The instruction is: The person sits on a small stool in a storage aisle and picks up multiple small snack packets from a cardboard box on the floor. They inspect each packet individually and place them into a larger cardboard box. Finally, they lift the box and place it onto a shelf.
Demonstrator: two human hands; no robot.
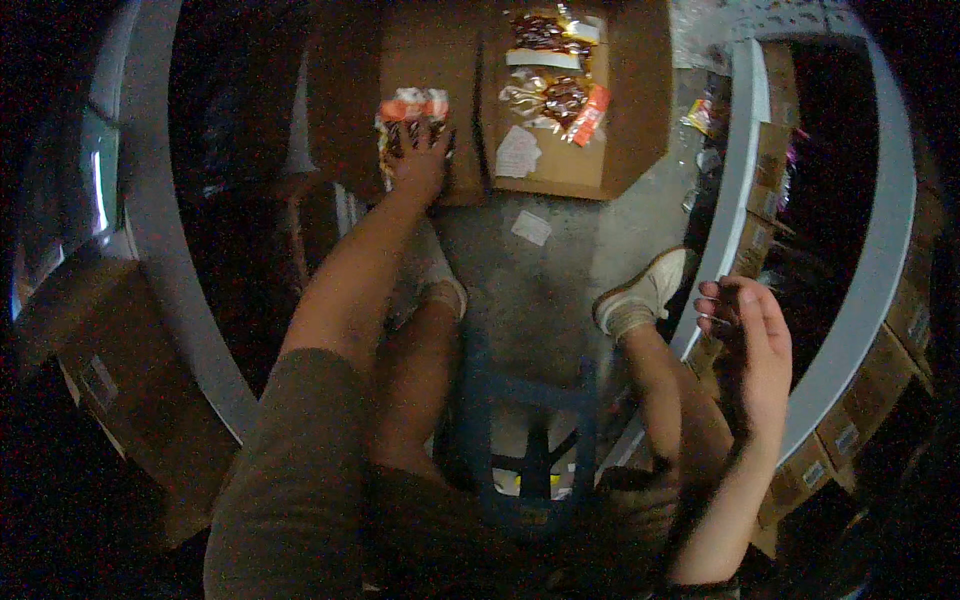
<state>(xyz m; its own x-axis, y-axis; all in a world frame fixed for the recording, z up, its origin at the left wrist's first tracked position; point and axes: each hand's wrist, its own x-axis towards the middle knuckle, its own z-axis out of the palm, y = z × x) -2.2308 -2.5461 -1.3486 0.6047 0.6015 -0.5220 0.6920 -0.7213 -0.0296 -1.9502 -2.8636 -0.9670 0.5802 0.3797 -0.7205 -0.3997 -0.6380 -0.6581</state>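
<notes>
Left hand: the left hand (418, 160) reaches down, fingers closed on a crinkly orange-and-white snack packet (410, 112) at the flap of an open brown cardboard box (640, 110).
Right hand: the right hand (752, 355) is raised, empty, fingers loosely curled, near a grey shelf rail (735, 160).
Box contents: more clear packets (550, 70) inside.

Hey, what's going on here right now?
A person seated on a blue stool reaches forward with the left hand, gripping a snack packet over an open cardboard box on the floor. More packets lie in the box. The right hand is raised, empty, beside a shelf.
</notes>
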